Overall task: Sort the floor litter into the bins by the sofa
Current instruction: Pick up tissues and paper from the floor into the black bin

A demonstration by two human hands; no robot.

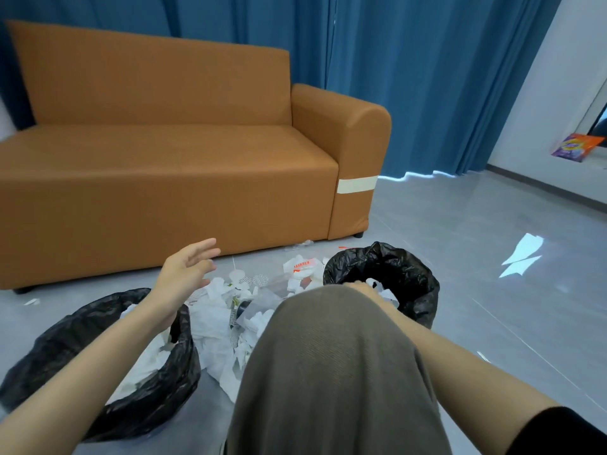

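The job looks only partly done. The round bin lined with a black plastic bag (65, 349) on the left already has crumpled white paper inside. The black-lined bin on the right (410, 277) also shows some white pieces. However, a large heap of white tissues, wrappers and clear plastic (216, 310) lies on the grey tiled floor (460, 224) between the two bins, in front of the orange fabric sofa (164, 165), so I judge that much sorting is left. The left hand (189, 269) is above the heap with its fingers spread and holds nothing. The right hand (363, 288) is over the right bin, mostly hidden behind the knee in brown trousers (328, 356), and I cannot tell its grip.
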